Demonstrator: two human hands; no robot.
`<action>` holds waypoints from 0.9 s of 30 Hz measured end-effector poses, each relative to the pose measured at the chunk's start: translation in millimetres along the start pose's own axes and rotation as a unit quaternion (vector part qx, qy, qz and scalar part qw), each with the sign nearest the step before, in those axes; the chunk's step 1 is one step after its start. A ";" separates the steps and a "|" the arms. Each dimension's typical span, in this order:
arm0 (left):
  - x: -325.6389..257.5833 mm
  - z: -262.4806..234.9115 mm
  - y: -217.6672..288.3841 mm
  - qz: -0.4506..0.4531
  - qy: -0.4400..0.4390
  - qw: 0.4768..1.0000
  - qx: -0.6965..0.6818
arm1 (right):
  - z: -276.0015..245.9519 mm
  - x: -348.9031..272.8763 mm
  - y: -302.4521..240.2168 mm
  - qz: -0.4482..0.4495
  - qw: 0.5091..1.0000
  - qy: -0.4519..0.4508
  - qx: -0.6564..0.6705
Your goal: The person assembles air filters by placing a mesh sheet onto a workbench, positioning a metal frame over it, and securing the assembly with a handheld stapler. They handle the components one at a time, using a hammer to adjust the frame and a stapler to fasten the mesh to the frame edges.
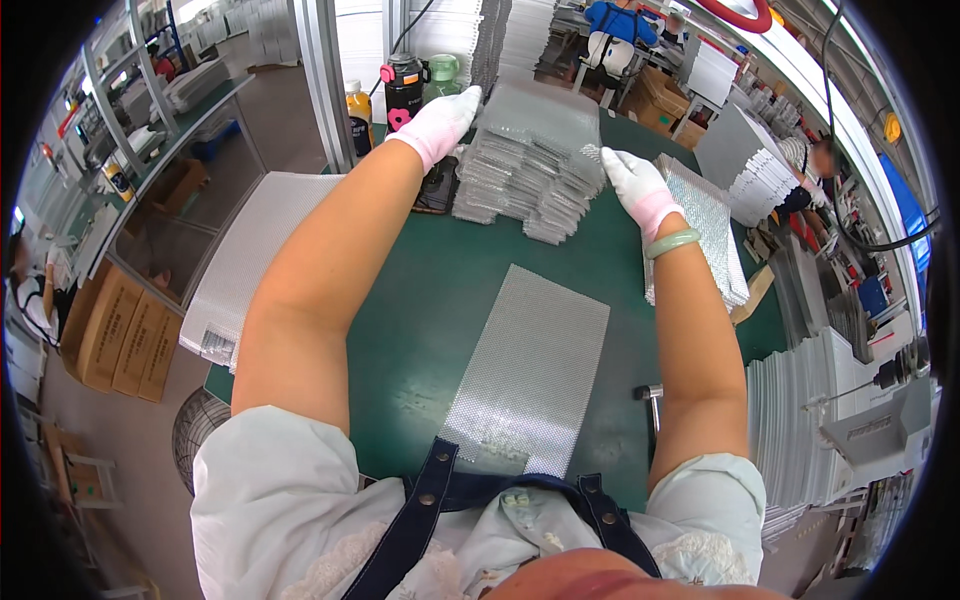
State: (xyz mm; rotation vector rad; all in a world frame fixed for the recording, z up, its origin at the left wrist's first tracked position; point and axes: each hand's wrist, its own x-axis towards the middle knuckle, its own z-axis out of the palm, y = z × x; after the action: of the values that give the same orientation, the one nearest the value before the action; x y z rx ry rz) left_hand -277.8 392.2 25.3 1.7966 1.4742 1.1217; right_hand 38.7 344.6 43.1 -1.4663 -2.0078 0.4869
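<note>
Navy apron straps (418, 515) nearest, overlapping the near edge of a loose perforated sheet (535, 370); mesh stack (525, 160) on the green table's (410, 300) far side, left gloved hand (440, 120) at its left edge, right gloved hand (637, 185) at its right; fingertips partly hidden, can't tell if either grips. Black bottle (404, 85), brown cartons (115, 330): contents unseen.

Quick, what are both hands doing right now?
Left hand: at the silvery stack, left side; grip can't be told.
Right hand: at its right side; grip can't be told.
</note>
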 end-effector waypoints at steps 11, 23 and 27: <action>-27.1 -2.1 4.0 -0.082 -0.106 0.979 -0.155 | -11.4 -5.4 -0.7 0.018 0.998 -0.045 0.035; -21.7 21.8 26.7 0.019 0.016 0.976 0.216 | 24.6 21.6 9.7 0.159 0.984 0.035 -0.076; -35.7 35.0 47.7 0.135 0.168 0.879 0.425 | 28.5 16.8 3.8 0.083 0.990 0.110 -0.004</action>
State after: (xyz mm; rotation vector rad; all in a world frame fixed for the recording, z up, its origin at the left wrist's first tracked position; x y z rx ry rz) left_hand -225.3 349.1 38.4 2.5465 2.2100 1.0189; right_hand 19.3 363.3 23.5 -1.6262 -1.7272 0.3672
